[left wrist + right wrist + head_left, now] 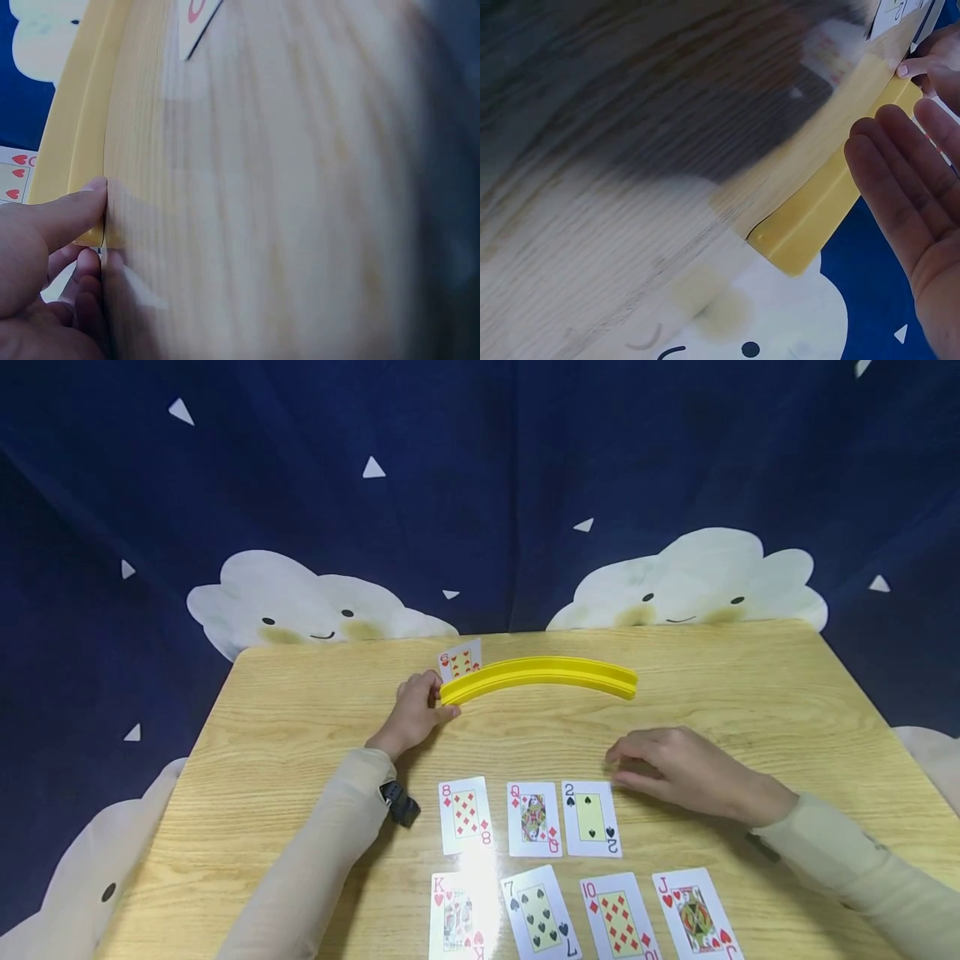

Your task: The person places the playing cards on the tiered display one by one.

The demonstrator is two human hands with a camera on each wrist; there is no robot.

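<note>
A curved yellow card holder [540,672] lies toward the far side of the table, with one hearts card [461,661] standing in its left end. My left hand [417,710] grips that end, the thumb on the near side; in the left wrist view the thumb [71,214] presses the yellow edge and the fingers curl below. Behind the 2 of spades [591,819] is my right hand [678,772], its fingers loosely bent and holding nothing. The right wrist view shows the right fingers [900,176] extended, overlapping the holder [802,225].
Face-up cards form two rows on the near part of the table [315,693]. The 8 of diamonds [464,816] and queen of diamonds [535,819] lie beside the 2. In front are the king [457,914], 7 of spades [541,913], 10 of diamonds [619,917] and jack [697,914].
</note>
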